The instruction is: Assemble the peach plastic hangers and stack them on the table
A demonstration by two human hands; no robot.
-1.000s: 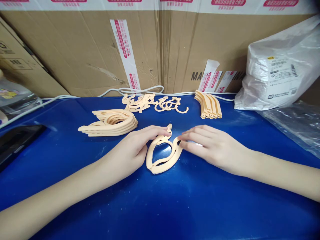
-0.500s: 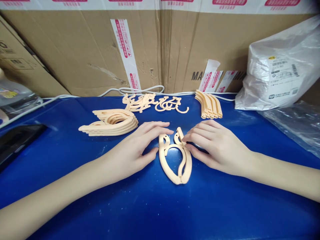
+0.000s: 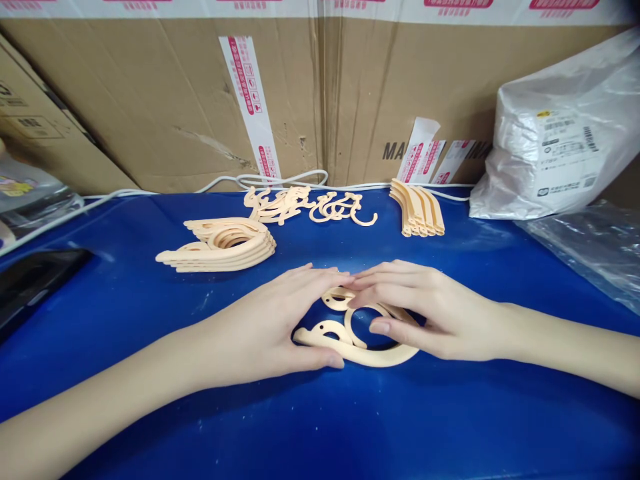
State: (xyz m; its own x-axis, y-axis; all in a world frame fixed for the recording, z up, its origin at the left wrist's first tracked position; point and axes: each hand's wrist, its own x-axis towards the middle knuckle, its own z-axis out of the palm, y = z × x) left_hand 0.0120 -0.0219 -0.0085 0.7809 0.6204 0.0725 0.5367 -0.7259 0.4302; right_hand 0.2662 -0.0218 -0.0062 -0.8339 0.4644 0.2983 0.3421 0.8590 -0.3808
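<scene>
A cream plastic folding hanger (image 3: 383,357) lies flat on the blue table, folded, its rounded end to the right. My left hand (image 3: 270,327) spans its left end, the thumb on the near arm and the fingers reaching round the far side. Over the hanger's right part curves my right hand (image 3: 430,310), with its thumb above the central ring and its fingers along the far arm. The fingertips of both hands meet at the far edge, and part of the hanger is hidden beneath them.
Behind stand a stack of folded hangers (image 3: 225,247), loose cream hooks and parts (image 3: 283,203) and a pile of curved arm pieces (image 3: 417,208). A black phone-like object (image 3: 40,287) lies left. A white plastic parcel (image 3: 550,147) and cardboard boxes (image 3: 170,100) border the blue table (image 3: 320,427).
The hanger has turned from its rounded end facing me to facing right. Both hands have come closer together over it, and my left hand has moved onto it.
</scene>
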